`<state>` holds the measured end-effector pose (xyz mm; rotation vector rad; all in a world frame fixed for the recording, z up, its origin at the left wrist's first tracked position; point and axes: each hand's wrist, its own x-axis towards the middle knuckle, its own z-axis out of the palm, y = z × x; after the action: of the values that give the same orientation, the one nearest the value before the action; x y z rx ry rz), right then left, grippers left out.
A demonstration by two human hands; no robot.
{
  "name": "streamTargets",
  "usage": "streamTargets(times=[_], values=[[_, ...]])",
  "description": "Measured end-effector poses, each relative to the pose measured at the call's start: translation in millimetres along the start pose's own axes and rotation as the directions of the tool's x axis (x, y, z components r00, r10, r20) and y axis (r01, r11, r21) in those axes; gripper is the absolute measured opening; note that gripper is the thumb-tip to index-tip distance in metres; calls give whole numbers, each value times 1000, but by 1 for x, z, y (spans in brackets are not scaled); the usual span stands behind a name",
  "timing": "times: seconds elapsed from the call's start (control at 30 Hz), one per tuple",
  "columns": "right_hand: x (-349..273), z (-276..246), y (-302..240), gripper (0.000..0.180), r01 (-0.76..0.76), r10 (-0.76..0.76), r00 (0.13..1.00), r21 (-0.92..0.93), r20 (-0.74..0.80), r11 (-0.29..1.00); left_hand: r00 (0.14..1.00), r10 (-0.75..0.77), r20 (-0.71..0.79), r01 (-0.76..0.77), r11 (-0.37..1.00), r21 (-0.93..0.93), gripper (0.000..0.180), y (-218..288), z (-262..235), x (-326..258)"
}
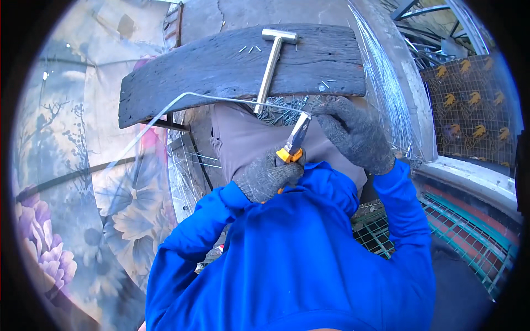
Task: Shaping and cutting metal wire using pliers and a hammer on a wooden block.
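A grey knitted glove covers my left hand (269, 176), which is closed round the yellow-and-black handles of a pair of pliers (298, 134). The jaws point up and away from me and meet a thin metal rod (221, 99) near its right end. From there the rod runs left over the bench edge, bends, and slopes down to the lower left. My right hand (359, 132), also gloved, has its fingers curled in at the rod's right end; the exact contact is partly hidden by the glove. A hammer (270, 66) with a metal head lies on the dark wooden bench (210, 69).
Short cut metal pieces (284, 113) lie below the bench edge, with a few more on its top. Long thin rods (386, 83) are bundled at the right. A flower-patterned sheet (83, 165) spans the left side; a green wire grid (469, 237) is at lower right.
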<state>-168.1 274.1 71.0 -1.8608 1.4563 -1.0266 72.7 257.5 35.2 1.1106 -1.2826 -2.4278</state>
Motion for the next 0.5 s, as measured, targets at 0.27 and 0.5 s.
streamTargets(times=[0.27, 0.5], values=[[-10, 1, 2, 23, 122, -121, 992, -26, 30, 992, 860, 69, 506, 149, 914, -378, 23, -5, 6, -7], [-5, -3, -12, 22, -51, 44, 998, 222, 34, 974, 884, 5, 467, 74, 986, -150, 38, 20, 13, -11]])
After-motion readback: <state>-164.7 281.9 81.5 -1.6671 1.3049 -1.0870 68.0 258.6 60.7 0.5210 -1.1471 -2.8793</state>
